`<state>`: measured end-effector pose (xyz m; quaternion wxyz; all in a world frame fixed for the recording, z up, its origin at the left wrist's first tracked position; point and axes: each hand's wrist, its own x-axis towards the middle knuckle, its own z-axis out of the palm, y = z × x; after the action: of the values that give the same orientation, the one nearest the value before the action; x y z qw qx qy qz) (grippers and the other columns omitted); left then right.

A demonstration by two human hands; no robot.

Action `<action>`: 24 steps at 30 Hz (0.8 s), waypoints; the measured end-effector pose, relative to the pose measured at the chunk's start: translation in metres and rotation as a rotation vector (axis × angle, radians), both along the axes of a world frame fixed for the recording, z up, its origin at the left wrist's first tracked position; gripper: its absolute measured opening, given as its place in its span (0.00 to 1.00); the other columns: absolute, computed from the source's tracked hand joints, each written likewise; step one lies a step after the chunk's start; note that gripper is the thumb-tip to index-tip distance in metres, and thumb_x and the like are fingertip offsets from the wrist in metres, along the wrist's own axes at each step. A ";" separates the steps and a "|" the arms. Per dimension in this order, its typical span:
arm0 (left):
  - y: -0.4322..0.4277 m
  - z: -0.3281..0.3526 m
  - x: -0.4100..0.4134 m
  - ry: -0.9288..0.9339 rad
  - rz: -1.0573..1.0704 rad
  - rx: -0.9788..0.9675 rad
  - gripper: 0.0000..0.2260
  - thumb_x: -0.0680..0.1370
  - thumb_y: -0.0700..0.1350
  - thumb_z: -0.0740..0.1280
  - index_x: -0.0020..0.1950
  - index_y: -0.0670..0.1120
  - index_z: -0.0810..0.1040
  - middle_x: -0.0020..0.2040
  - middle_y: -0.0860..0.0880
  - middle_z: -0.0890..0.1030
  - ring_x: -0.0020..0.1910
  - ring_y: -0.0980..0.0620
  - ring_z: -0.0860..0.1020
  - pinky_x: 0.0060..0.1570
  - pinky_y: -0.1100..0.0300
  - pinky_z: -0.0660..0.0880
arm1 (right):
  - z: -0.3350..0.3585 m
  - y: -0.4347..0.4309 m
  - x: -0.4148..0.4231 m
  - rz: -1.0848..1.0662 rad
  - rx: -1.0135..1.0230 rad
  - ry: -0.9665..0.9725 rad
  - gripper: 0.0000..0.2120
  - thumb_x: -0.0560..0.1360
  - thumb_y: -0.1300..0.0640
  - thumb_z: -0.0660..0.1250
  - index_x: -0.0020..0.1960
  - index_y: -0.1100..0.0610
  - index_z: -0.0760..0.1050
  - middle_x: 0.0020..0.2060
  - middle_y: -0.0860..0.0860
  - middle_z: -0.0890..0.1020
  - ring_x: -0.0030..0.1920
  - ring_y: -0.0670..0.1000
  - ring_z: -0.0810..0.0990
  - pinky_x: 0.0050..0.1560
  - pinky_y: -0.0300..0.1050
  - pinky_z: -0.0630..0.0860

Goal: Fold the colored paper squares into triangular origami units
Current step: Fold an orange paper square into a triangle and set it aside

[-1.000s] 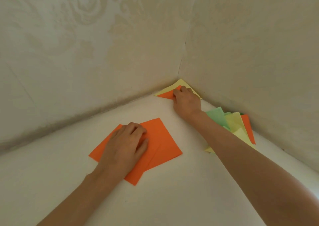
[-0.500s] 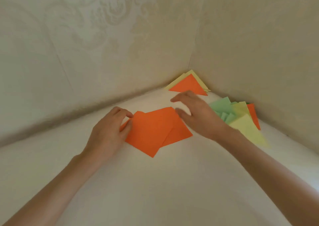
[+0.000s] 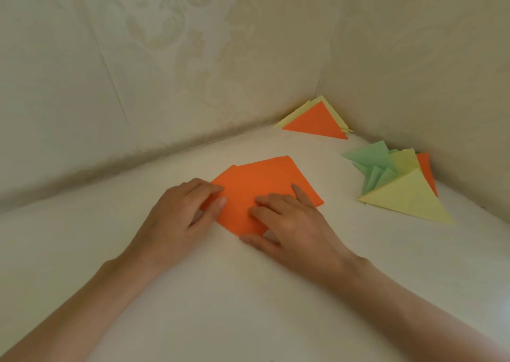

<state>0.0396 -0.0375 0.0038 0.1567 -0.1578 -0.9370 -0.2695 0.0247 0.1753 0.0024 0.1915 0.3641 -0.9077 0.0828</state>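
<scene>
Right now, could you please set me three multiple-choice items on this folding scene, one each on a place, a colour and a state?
1. Where does the orange triangle lie?
A. In the far corner, on yellow triangles
B. In the middle of the surface
C. At the near edge

2. What colour are the sheets that the left hand and right hand rest on?
A. Green
B. Orange
C. Yellow

3. How is the right hand?
A. Its fingers lie flat on the sheets
B. Raised well above the surface
C. Clenched in an empty fist

Key: 1 A, it lies where the walls meet, with yellow showing beneath it; 2 B, orange shows around both hands; 3 A, its fingers lie straight on the paper.
</scene>
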 end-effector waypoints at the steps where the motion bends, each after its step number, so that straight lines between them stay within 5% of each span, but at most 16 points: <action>1: 0.000 0.002 0.000 0.009 -0.029 0.059 0.26 0.78 0.64 0.51 0.56 0.47 0.79 0.49 0.55 0.79 0.47 0.56 0.77 0.50 0.58 0.72 | -0.002 0.000 -0.001 0.066 -0.027 0.104 0.18 0.75 0.46 0.57 0.45 0.56 0.81 0.46 0.53 0.83 0.44 0.54 0.83 0.59 0.59 0.73; 4: -0.001 0.009 0.004 0.021 -0.141 0.244 0.28 0.77 0.68 0.52 0.55 0.48 0.80 0.51 0.58 0.80 0.52 0.62 0.75 0.56 0.63 0.68 | 0.002 0.002 -0.003 0.178 -0.168 0.145 0.13 0.76 0.56 0.58 0.41 0.59 0.79 0.34 0.53 0.81 0.33 0.56 0.79 0.44 0.54 0.80; 6: 0.000 0.012 0.005 0.092 -0.127 0.260 0.23 0.74 0.69 0.58 0.58 0.55 0.76 0.57 0.66 0.75 0.57 0.67 0.72 0.62 0.61 0.65 | 0.015 0.007 0.000 0.115 -0.429 0.004 0.13 0.78 0.55 0.58 0.42 0.59 0.76 0.31 0.51 0.78 0.30 0.53 0.75 0.34 0.49 0.76; 8: 0.003 0.013 0.005 0.204 -0.039 0.326 0.26 0.70 0.65 0.66 0.64 0.56 0.68 0.61 0.68 0.71 0.63 0.69 0.67 0.65 0.66 0.62 | 0.029 0.016 0.003 0.025 -0.706 -0.100 0.10 0.78 0.52 0.58 0.43 0.54 0.74 0.31 0.48 0.76 0.30 0.48 0.72 0.33 0.43 0.71; 10: 0.007 0.017 0.004 0.163 0.036 0.598 0.35 0.65 0.64 0.71 0.67 0.57 0.62 0.66 0.61 0.68 0.68 0.64 0.66 0.67 0.68 0.61 | 0.039 0.022 0.003 -0.044 -0.970 -0.215 0.09 0.79 0.52 0.59 0.41 0.50 0.72 0.33 0.44 0.76 0.34 0.44 0.72 0.37 0.40 0.72; 13: 0.007 0.021 0.004 -0.104 -0.055 1.031 0.38 0.57 0.69 0.75 0.61 0.54 0.71 0.55 0.57 0.81 0.57 0.60 0.77 0.58 0.65 0.73 | 0.045 0.021 0.000 -0.116 -1.253 -0.419 0.11 0.81 0.56 0.59 0.40 0.52 0.74 0.31 0.44 0.75 0.35 0.46 0.74 0.42 0.48 0.76; 15: 0.007 0.020 0.005 -0.247 -0.079 1.044 0.30 0.57 0.68 0.76 0.52 0.51 0.79 0.45 0.54 0.84 0.46 0.56 0.81 0.49 0.62 0.78 | 0.045 0.017 0.002 -0.126 -1.262 -0.513 0.12 0.81 0.58 0.58 0.40 0.55 0.74 0.29 0.43 0.76 0.32 0.44 0.75 0.40 0.41 0.77; 18: 0.010 0.019 0.007 -0.294 -0.043 0.962 0.08 0.69 0.51 0.75 0.41 0.48 0.82 0.36 0.51 0.82 0.36 0.55 0.80 0.37 0.65 0.77 | 0.043 0.012 0.005 -0.130 -1.189 -0.618 0.10 0.80 0.59 0.58 0.41 0.58 0.74 0.27 0.43 0.79 0.30 0.43 0.79 0.37 0.35 0.76; 24: 0.008 0.016 0.006 -0.271 0.024 0.961 0.08 0.73 0.45 0.66 0.45 0.41 0.80 0.34 0.51 0.80 0.34 0.56 0.79 0.36 0.65 0.77 | 0.038 0.017 0.005 -0.085 -1.102 -0.653 0.05 0.80 0.61 0.61 0.47 0.55 0.75 0.33 0.54 0.83 0.37 0.54 0.84 0.43 0.43 0.76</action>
<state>0.0452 -0.0296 0.0201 0.0918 -0.0206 -0.7206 -0.6870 0.0296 0.1920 0.0405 0.0673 0.1320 -0.7571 0.6363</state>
